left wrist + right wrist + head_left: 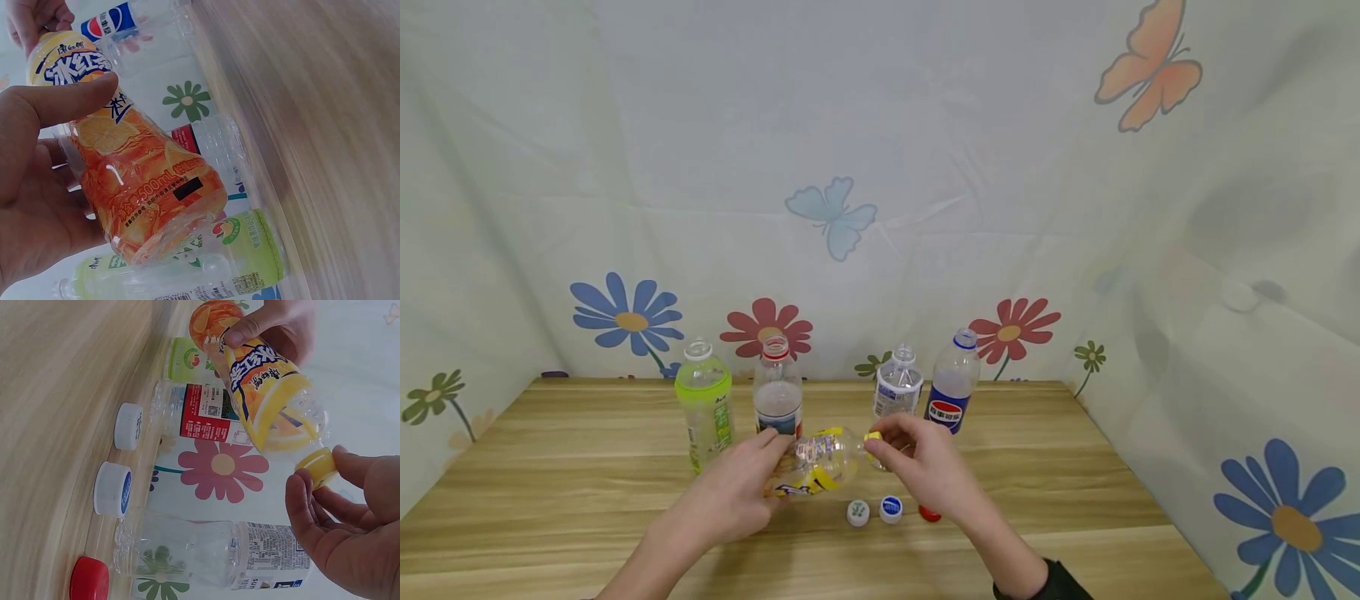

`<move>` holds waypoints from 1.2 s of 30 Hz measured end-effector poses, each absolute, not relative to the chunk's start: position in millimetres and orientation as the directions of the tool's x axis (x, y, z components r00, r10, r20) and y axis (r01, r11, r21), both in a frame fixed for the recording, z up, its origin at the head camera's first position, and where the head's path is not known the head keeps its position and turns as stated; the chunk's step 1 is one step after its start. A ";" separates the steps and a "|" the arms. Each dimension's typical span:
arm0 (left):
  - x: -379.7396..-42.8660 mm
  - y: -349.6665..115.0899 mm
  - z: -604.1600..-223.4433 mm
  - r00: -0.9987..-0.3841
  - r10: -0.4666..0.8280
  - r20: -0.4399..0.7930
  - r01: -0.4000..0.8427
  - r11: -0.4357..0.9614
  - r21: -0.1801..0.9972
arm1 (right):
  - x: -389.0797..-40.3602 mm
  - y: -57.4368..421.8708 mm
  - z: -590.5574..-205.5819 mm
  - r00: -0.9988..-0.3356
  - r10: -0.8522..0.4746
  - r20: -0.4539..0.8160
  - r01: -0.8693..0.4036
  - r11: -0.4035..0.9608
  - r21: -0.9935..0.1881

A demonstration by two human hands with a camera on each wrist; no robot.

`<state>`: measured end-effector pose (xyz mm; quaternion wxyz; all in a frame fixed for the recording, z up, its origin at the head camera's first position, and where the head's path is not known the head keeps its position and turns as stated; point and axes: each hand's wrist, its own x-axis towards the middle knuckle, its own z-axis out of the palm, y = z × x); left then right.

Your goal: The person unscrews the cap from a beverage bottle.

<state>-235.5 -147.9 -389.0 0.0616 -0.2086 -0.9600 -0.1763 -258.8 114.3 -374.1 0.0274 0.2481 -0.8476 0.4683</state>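
My left hand grips an orange-and-yellow labelled plastic drink bottle around its body, thumb across the label in the left wrist view. The bottle lies tilted on its side above the table, its neck toward my right hand. Thumb and fingers of that hand pinch a yellow bottle cap at the bottle's mouth. In the right wrist view the clear shoulder of the bottle shows no drink inside. Part of the bottle's base is hidden by my left hand in the head view.
Behind the hands stand several uncapped bottles: one with a green label, one with a red neck ring, a clear one and a blue-labelled Pepsi bottle. Nearer lie a white cap, a blue-topped white cap and a red cap.
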 end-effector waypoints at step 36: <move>-235.5 -147.9 -390.2 -0.910 0.365 0.197 0.411 0.859 0.306 | -256.6 113.3 -371.0 -0.858 -0.406 0.315 -0.444 0.277 -0.852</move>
